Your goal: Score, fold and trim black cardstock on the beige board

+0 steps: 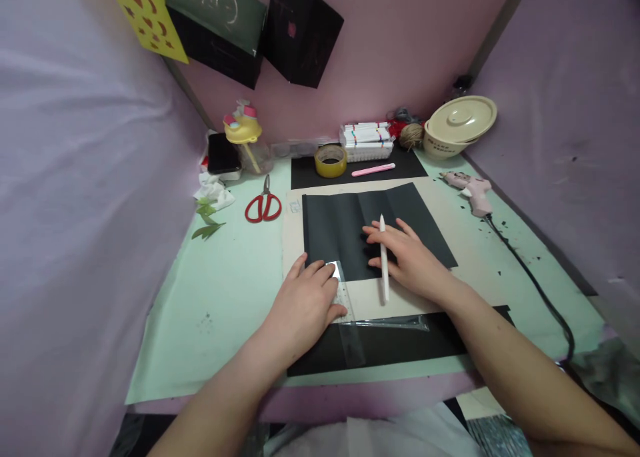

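Note:
My left hand (307, 304) presses down on a clear ruler (345, 304), its fingers at the near left corner of a folded black sheet of paper (345, 227). The ruler runs from the sheet's lower edge towards me. A slim white pen (384, 264) is held between the fingers of my right hand (405, 254), its pointed end facing away from me. That hand rests over the sheet's near right part, several fingers spread. Visible creases cross the sheet, which lies on a pale board (295, 244).
Red-handled scissors (263, 207) lie left of the board. Behind it are yellow tape (331, 161), a pink pen-shaped tool (373, 170) and a basket of markers (367, 142). A corded glue gun (475, 192) and a lidded bowl (445, 144) are at right. More black paper (400, 350) lies in front.

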Tool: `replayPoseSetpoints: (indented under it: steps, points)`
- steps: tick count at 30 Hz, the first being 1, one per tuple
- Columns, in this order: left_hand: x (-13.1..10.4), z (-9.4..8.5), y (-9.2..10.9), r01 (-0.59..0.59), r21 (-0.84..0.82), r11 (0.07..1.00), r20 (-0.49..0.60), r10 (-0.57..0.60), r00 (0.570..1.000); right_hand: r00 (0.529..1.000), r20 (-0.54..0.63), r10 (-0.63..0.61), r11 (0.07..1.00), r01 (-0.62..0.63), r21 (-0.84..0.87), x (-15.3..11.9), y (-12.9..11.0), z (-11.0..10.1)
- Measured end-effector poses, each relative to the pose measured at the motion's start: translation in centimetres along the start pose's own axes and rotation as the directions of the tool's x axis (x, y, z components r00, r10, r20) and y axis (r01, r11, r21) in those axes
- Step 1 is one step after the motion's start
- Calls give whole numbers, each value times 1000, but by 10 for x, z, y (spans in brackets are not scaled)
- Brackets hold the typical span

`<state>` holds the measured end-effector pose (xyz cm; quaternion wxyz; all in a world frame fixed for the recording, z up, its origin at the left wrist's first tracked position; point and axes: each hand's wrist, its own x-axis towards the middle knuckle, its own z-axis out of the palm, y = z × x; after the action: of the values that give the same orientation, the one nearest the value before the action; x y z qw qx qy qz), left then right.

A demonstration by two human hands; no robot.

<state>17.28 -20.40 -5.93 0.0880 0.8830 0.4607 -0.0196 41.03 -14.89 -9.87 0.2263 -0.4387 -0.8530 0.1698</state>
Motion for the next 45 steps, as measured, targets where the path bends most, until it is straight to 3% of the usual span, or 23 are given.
replayPoseSetpoints:
  steps: [2, 5, 8, 45]
  points:
    - [0, 1, 1, -4, 0, 1000, 1, 4, 1000, 997, -4, -75, 996, 75, 48, 1, -13, 4]
    - [0, 1, 0, -9, -6, 1000, -4, 9, 1000, 983, 86, -160, 979, 147, 138, 3, -24, 13]
    - [0, 1, -2, -17, -18, 1000, -6, 17, 1000, 979, 144, -142, 978, 116, 173, 2, -25, 21]
    - [2, 1, 0, -31, -8, 1000, -37, 30, 999, 983, 136, -127, 973, 97, 208, 2, -24, 18]
